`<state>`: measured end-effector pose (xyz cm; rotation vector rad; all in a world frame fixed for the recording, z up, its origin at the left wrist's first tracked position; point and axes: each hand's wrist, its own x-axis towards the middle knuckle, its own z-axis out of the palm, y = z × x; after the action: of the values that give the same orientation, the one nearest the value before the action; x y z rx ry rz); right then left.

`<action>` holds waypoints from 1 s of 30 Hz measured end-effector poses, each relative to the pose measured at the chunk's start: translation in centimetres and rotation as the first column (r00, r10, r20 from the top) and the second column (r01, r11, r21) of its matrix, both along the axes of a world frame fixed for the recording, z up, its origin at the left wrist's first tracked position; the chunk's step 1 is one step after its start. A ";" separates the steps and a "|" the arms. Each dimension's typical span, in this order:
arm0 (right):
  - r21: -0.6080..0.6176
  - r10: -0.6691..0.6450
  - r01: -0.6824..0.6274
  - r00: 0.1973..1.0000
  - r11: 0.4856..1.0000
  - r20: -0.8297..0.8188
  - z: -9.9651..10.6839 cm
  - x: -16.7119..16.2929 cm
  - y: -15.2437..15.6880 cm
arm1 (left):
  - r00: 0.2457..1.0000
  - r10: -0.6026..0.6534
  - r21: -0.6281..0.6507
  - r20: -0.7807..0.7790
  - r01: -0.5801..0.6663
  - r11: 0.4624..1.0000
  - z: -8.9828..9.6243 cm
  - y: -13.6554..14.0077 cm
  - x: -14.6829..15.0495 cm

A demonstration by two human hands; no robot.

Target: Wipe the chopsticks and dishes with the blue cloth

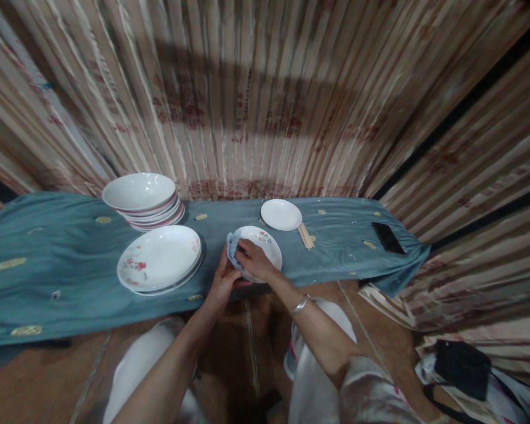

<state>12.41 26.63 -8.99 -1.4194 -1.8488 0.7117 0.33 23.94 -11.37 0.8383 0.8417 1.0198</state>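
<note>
A white bowl (pixel 271 252) with small flowers inside and a reddish patch below its near rim is in front of me at the table's near edge. My left hand (pixel 224 277) is closed on its left rim. With bent fingers, my right hand (pixel 252 260) presses a light blue cloth (pixel 232 246) against the inner left side of the bowl. Part of the cloth is hidden under those fingers. Just behind the bowl lies a plain white plate (pixel 281 214), with several wooden chopsticks (pixel 306 236) beside it.
On the left, a stack of white bowls (pixel 142 191) stands behind a stack of flowered oval plates (pixel 159 259). A black phone (pixel 387 237) lies at the right end of the teal tablecloth (pixel 70 259). Striped curtains (pixel 256 106) hang close behind. A black bag (pixel 463 368) is at lower right.
</note>
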 end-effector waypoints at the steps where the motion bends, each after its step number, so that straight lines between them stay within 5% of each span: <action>1: -0.006 -0.010 0.010 1.000 1.000 -0.012 0.0 -0.1 0.1 | 1.000 -0.003 -0.001 0.007 0.003 1.000 0.0 0.0 0.0; 11: -0.080 0.164 -0.163 0.986 0.983 0.001 -0.9 1.4 -0.9 | 0.997 0.014 -0.092 0.071 -0.007 0.996 0.6 0.0 -0.3; 22: -0.253 0.435 -0.436 0.898 0.864 -0.061 -0.1 5.5 -2.9 | 1.000 0.028 -0.071 -0.004 -0.028 0.997 0.2 0.2 -0.2; 30: -0.382 0.444 -0.346 0.871 0.857 0.208 1.1 7.9 -3.4 | 0.999 -0.014 -0.019 -0.042 0.013 1.000 -0.2 0.4 -0.3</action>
<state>20.32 23.19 -7.88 -1.4137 -2.3861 1.1185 0.00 24.31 -11.59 0.8508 0.8791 0.9837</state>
